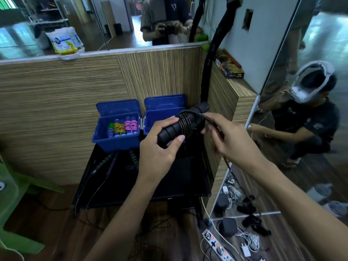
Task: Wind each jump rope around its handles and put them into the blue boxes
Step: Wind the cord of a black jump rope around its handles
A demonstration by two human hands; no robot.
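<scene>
The winding step is under way: the left hand grips the black handles, held just in front of the right blue box, while the right hand pinches the dark rope, apparently feeding another coil. Next, it should sweep round toward twelve o'clock, keeping tension.
</scene>
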